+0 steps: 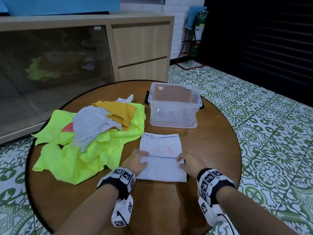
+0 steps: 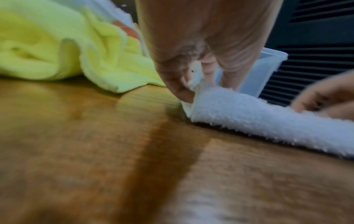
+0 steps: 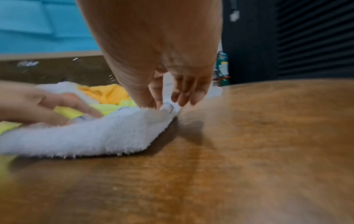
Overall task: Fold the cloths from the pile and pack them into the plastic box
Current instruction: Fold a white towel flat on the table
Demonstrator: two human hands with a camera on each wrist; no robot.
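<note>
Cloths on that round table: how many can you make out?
5, maybe more buried: a white towel under both hands, plus a pile holding a neon-yellow cloth, pale grey cloth, mustard cloth and white scrap.

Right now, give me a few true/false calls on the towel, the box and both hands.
1. The plastic box already holds a folded cloth. False: it is empty.
2. Both hands are on the white towel. True: the left hand pinches its left edge, the right hand its right edge.
3. The towel is folded over on itself. True: its near half lies doubled over the far half on the table.
4. The pile of cloths lies to the right of the box. False: it lies to the left.
5. The yellow cloth is at the bottom of the pile. False: it sits on top, over the lime green cloth.
</note>
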